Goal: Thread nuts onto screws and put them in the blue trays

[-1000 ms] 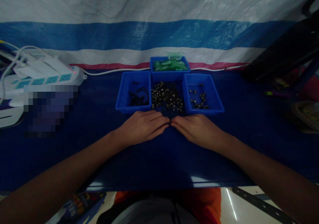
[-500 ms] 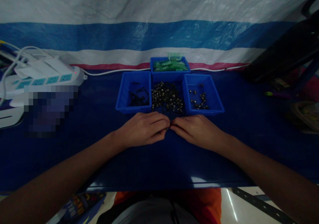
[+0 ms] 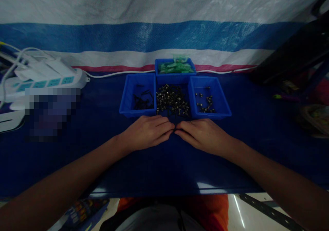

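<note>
Blue bench carries both hands: left hand and right hand meet fingertip to fingertip, pinching one tiny dark part just near of the loose fittings.

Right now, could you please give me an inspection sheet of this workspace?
Surface: dark blue table.
Job's things: loose pile of small metal parts between the left bin of dark parts and the right bin with a few parts; back bin holds green pieces.
Clutter: dark items at the far right, unclear.
Grips: left hand and right hand meet fingertip to fingertip; anything pinched is too small to tell.
Cables: power strip, white cord.
Surroundings: striped tarp.
</note>
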The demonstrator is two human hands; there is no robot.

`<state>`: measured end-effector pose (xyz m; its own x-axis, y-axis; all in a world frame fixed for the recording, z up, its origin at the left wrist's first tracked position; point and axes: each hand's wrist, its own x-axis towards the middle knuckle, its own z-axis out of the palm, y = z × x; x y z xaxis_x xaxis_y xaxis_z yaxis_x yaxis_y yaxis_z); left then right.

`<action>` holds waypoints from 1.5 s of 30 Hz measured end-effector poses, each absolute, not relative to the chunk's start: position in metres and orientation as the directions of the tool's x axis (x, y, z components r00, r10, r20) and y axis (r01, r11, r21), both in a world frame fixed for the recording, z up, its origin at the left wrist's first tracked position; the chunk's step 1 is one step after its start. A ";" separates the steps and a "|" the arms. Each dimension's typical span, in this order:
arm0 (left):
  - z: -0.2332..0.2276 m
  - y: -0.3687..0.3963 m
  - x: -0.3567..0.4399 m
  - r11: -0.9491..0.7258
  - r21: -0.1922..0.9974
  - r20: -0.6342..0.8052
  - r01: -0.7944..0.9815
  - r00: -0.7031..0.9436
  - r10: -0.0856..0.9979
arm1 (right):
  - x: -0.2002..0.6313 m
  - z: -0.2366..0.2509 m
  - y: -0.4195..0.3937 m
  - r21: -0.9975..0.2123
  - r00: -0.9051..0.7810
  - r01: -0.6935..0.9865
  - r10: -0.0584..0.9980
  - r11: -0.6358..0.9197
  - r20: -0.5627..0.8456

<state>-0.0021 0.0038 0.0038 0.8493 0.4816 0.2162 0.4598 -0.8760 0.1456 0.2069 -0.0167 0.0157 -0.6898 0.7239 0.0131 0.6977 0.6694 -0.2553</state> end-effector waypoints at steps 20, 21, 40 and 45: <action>0.006 0.004 -0.001 -0.871 0.110 0.173 0.479 0.853 0.492 | 0.209 0.013 -0.016 -0.241 -0.656 0.730 0.755 0.639 0.015; 0.006 0.004 -0.001 -0.869 0.105 0.175 0.484 0.851 0.495 | 0.208 0.013 -0.016 -0.241 -0.659 0.728 0.752 0.641 0.011; 0.007 0.005 -0.003 -0.853 0.132 0.146 0.505 0.841 0.520 | 0.208 0.012 -0.016 -0.237 -0.685 0.701 0.727 0.673 0.040; 0.006 0.005 -0.002 -0.858 0.123 0.156 0.499 0.844 0.513 | 0.209 0.012 -0.016 -0.267 -0.671 0.705 0.740 0.657 0.050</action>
<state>-0.0025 0.0053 0.0055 0.8440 0.5130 0.1564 0.4987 -0.8580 0.1228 0.2085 -0.0158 0.0118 -0.6706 0.7402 0.0497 0.7052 0.6569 -0.2669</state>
